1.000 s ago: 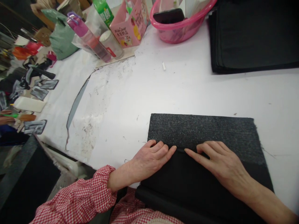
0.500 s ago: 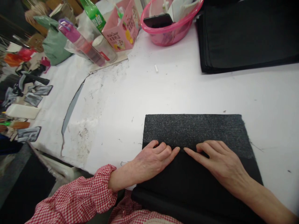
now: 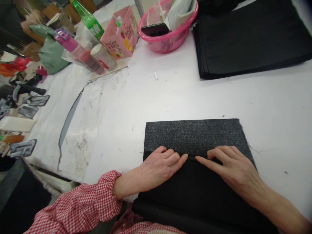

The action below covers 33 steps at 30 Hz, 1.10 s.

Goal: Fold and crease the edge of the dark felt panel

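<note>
A dark grey ribbed panel (image 3: 190, 135) lies on the white table in front of me, with smooth black fabric (image 3: 195, 191) over its near part. The fabric's far edge runs across the panel as a thin line. My left hand (image 3: 162, 165) is closed on that edge, fingers curled and thumb stretched along it. Opposite it, my right hand (image 3: 231, 170) pinches the same edge, thumb pointing left. A small gap separates the two thumb tips. Whatever lies under the curled fingers is hidden.
A stack of black sheets (image 3: 248, 42) lies at the back right. Beside it stands a pink basin (image 3: 168, 45) holding a phone (image 3: 155, 30). A pink box (image 3: 120, 40), a green bottle (image 3: 89, 21) and a purple-topped bottle (image 3: 78, 50) stand farther left. White chalk (image 3: 156, 75) lies mid-table.
The view has shifted, so the table's things appear farther left. Both hands sit slightly farther right along the fabric's edge, and the gap between the thumb tips has widened a little.
</note>
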{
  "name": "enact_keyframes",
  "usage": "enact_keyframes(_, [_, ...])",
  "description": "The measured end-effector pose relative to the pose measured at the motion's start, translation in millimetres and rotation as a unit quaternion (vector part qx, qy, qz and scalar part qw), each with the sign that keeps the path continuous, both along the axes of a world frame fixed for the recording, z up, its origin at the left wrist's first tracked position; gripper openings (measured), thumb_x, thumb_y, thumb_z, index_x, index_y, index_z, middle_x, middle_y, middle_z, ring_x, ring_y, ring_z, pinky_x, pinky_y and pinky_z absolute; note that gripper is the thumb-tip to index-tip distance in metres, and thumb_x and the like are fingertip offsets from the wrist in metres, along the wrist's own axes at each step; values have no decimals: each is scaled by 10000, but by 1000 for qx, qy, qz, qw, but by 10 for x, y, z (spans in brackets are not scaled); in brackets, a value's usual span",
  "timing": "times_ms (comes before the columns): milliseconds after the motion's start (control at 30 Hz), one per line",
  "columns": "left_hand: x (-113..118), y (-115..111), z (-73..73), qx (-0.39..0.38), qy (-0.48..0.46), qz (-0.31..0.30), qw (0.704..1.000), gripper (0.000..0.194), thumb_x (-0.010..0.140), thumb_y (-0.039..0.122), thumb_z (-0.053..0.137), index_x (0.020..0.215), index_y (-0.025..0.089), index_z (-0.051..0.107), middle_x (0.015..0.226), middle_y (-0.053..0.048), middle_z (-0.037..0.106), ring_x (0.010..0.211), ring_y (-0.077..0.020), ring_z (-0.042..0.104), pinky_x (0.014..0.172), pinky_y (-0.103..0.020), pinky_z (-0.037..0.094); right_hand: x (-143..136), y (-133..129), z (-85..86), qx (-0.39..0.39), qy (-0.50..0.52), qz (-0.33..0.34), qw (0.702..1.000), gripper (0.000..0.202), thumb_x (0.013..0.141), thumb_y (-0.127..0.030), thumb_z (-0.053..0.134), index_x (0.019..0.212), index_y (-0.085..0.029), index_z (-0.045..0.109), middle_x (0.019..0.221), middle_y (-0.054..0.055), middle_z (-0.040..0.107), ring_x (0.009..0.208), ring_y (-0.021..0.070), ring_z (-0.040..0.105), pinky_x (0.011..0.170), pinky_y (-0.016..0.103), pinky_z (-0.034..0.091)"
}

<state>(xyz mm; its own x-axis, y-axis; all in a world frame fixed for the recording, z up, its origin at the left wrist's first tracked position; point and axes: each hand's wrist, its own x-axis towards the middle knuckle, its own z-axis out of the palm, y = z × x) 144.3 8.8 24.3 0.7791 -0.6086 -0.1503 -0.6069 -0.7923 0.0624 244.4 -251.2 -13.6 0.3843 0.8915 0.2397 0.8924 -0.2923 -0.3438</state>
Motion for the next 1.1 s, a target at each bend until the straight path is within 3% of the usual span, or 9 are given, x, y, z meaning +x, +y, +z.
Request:
enact_keyframes(100, [24,-31,8,7,-1,-2,1000,438,1004,135,362,1440,105,344,1024,-64,566,931,-172,517,818,-344,419,11,-23,14,-2,4,-4,1000,356,954,-128,470,1251,-283,590,971,44,568,921,189,515,810,352,395])
enact_keyframes(267, [27,-108,-7,5,-12,-11,1000,424,1009,122,328,1429,74,354,1156,-109,553,1079,-183,491,881,-345,417,14,-77,32,-4,-2,-12,1000,356,955,-132,468,1252,-283,594,965,46,570,919,187,523,801,348,400])
enact_keyframes(533, [107,-226,-25,11,-33,-34,999,461,1001,128,351,1457,72,314,1098,-90,556,942,-182,509,799,-348,418,32,-229,-13,-1,-18,-21,1000,370,969,-144,459,1295,-282,565,982,44,542,922,182,491,796,338,383])
enact_keyframes(733, [166,-318,-17,-15,-25,-40,999,411,1007,118,341,1408,33,373,1121,-101,551,1010,-185,498,835,-345,399,44,-356,6,-13,-18,-36,999,378,965,-134,459,1294,-287,565,988,42,550,936,183,498,820,345,393])
enact_keyframes(1100, [247,-440,37,-9,0,-51,999,444,1009,133,336,1446,54,316,1031,-65,548,902,-178,498,739,-348,392,89,-543,13,-22,-27,-41,999,367,969,-142,455,1281,-290,579,1010,42,551,948,178,503,837,343,398])
